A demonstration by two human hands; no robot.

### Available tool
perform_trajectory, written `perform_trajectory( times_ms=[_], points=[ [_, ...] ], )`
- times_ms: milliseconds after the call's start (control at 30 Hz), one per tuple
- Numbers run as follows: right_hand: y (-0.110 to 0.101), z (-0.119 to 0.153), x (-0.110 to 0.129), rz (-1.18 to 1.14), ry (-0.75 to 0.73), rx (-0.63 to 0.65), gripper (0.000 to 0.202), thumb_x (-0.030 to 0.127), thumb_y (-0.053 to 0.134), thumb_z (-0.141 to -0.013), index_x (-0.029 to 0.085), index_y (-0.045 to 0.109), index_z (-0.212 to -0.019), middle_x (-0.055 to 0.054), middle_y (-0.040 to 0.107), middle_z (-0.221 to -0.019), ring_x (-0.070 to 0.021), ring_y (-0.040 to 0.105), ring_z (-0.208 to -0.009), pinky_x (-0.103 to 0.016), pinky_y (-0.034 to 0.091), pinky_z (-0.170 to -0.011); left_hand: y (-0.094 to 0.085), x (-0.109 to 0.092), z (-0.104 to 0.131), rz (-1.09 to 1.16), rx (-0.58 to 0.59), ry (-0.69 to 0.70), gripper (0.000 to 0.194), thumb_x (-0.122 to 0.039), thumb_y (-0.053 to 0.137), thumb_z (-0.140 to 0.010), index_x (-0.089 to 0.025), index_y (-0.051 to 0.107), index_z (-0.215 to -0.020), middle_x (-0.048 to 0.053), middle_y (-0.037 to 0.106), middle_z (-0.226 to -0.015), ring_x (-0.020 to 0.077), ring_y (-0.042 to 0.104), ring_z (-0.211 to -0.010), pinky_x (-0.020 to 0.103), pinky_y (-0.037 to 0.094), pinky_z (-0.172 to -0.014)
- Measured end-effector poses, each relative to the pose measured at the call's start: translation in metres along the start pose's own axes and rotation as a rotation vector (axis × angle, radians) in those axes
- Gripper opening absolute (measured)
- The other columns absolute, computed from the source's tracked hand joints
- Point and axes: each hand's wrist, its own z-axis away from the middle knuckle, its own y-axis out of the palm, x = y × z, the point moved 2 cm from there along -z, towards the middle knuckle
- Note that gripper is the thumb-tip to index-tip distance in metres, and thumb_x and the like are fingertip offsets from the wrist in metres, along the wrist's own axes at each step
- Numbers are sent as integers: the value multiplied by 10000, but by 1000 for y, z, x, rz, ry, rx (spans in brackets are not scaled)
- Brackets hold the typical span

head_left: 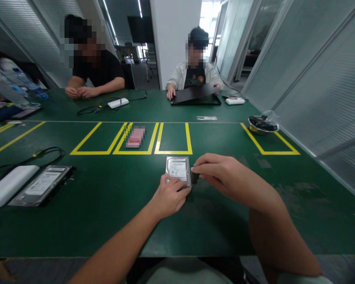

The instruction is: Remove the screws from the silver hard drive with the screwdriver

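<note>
A small silver hard drive (pixel 178 167) with a white label lies flat on the green table in front of me. My left hand (pixel 172 194) grips its near end, with the thumb at the left edge and the fingers over the lower right corner. Just off the drive's right edge is my right hand (pixel 221 173), its thumb and fingertips pinched together. A small dark shape (pixel 195 178) shows below those fingertips. Whether it is an object or a shadow, and whether the pinch holds anything, I cannot make out.
A larger hard drive (pixel 44 185) and a white power bank (pixel 13 185) with a black cable lie at left. Yellow tape outlines (pixel 173 152) mark the table, one around a pink blurred item (pixel 136 137). A bowl of dark items (pixel 262 125) stands right. Two people sit opposite, one handling black panels (pixel 195 94).
</note>
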Motion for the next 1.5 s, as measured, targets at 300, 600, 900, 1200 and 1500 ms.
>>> perform_trajectory(
  times_ms=[300,600,900,1200,1500],
  points=[
    [0,-1,1,53,36,2,250,93,492,-941,174,694,-1064,-74,641,-1061,-155,624,-906,-274,494,-815,0,0,0,30,-7,-19,203,-212,551,-910,-233,687,-1059,53,718,-1017,227,599,-957,460,296,-865],
    [-1,-1,0,74,46,-19,233,94,496,-936,166,696,-1030,-83,650,-1050,-159,626,-892,-292,500,-811,0,0,0,63,-17,-32,212,-211,544,-913,-230,697,-1059,63,726,-1021,225,598,-946,454,286,-855],
    [-1,-4,1,45,12,5,181,115,512,-942,155,686,-972,-74,654,-1000,-152,621,-865,-274,482,-773,-1,0,-1,59,-17,-45,204,-216,574,-896,-234,709,-1049,53,723,-1010,217,601,-950,446,296,-860],
    [1,-2,-9,40,6,-41,198,118,507,-932,175,667,-1034,-62,698,-1027,-184,635,-962,-316,483,-865,0,2,0,80,-18,-53,191,-225,555,-915,-230,701,-1037,52,730,-1016,224,602,-951,452,281,-855],
    [-1,-1,-5,28,-10,-12,228,99,488,-938,166,681,-1039,-79,671,-1082,-168,634,-953,-287,487,-849,-1,1,0,103,-15,-61,192,-222,553,-917,-234,700,-1039,46,725,-1019,220,595,-959,452,276,-860]
  ],
)
